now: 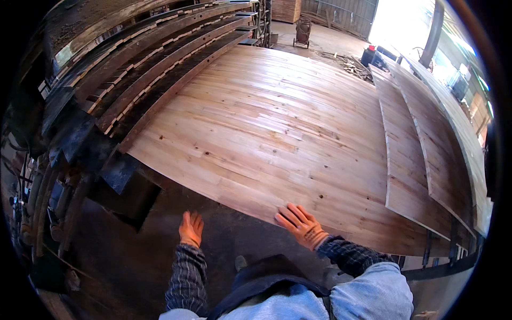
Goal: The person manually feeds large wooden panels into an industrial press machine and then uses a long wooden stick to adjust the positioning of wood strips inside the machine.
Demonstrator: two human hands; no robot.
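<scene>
A large wooden panel (256,138) made of joined strips lies flat in front of me, its near edge running from the left down to the right. My right hand (303,226), in an orange glove, is at this edge, with its outstretched fingers over the panel's surface. My left hand (191,229), also gloved in orange, hangs in the air just short of the edge, apart from the wood. Its fingers point forward, slightly blurred, and nothing shows in them.
On the left stands a press (176,58) with stacked long metal beams and strips of wood between them. More wooden panels (408,152) overlap on the right, above a metal frame (426,250). Farther back are a wheeled cart (302,33) and wood scraps (356,68) on the floor.
</scene>
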